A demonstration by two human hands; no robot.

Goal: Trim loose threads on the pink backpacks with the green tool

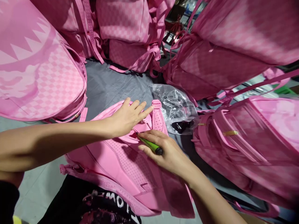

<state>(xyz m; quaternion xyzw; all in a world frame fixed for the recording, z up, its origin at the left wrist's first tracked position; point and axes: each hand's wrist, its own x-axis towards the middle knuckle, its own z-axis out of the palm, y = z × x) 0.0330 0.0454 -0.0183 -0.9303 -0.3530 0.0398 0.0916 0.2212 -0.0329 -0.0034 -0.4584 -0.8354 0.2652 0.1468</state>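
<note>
The right hand (167, 148) holds the green tool (151, 145) over the backpack (126, 161), its long axis pointing forward-left, while the left hand (127, 119) spreads wide at the backpack's top edge, with gray surface (105, 84) free beyond.

Bag workshop or packing room, can't tell which: pink checkered backpacks (125, 20) in a similar pattern crowd around a clear plastic bag (179, 107), standing behind it, left of it and right of it. That plastic bag lies on a gray cloth (107, 84), with a pink backpack (126, 158) on its near side, strap side up, under a green pen-like tool (151, 146). Floor tiles (39, 193) show to its lower left, blurred clutter (171, 37) beyond it.
</note>
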